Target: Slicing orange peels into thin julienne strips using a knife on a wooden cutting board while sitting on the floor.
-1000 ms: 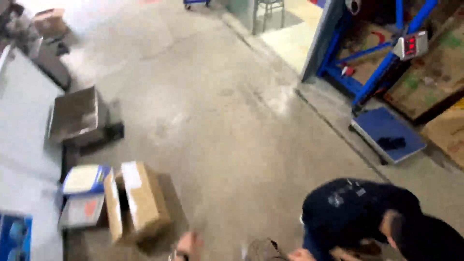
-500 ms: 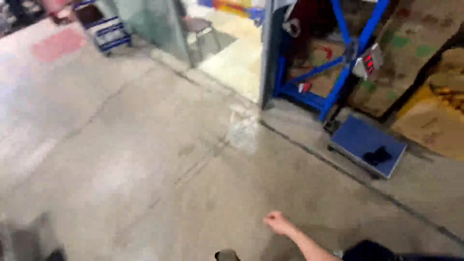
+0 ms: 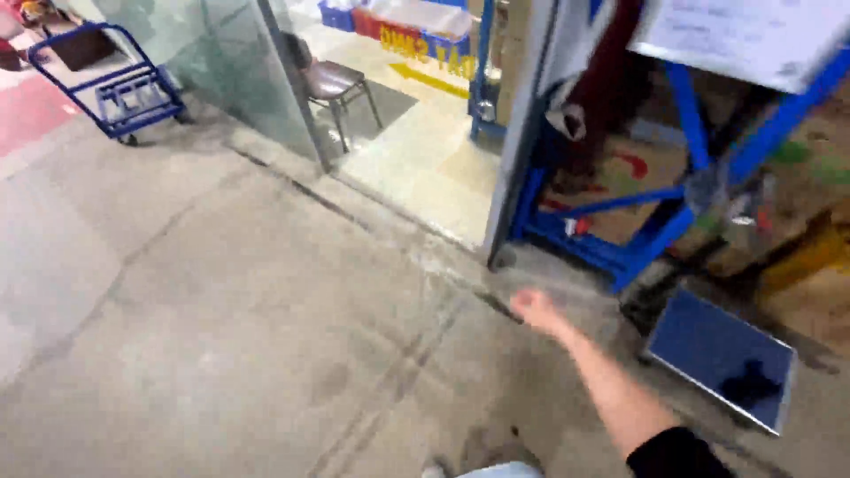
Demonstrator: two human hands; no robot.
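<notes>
Right hand (image 3: 534, 310): stretched forward over the concrete floor (image 3: 221, 336), holding nothing; it is blurred, and the fingers look loosely curled, so I cannot tell for sure whether it is released or clenched.
Right arm: bare forearm running from the lower right corner up to the hand, with a dark sleeve (image 3: 677, 456) at the bottom edge.
Left hand: outside the picture.
Nearest thing: the flat blue platform scale (image 3: 708, 350) lies on the floor to the right of the right hand, apart from it; a small dark object (image 3: 748, 388) rests on its near corner, too blurred to identify.
Blue rack (image 3: 655, 230): a blue metal frame stands just beyond the hand, holding brown cardboard boxes (image 3: 797, 186); the scale sits in front of its foot.
Paper sheet (image 3: 744, 35): a white sheet hangs tilted at the upper right, in front of the rack.
Doorway: a grey door frame post (image 3: 522, 150) rises left of the rack; past it lies a pale tiled floor (image 3: 425, 159) with yellow markings.
Chair (image 3: 332, 84): a brown-seated chair on thin metal legs stands on the tiles beside a glass panel (image 3: 212, 53).
Trolley (image 3: 115, 84): a blue wheeled cart stands at the upper left, well apart from the hand, beside a red floor patch (image 3: 31, 115).
Crates (image 3: 390, 18): blue and red bins sit at the far top, behind the chair.
</notes>
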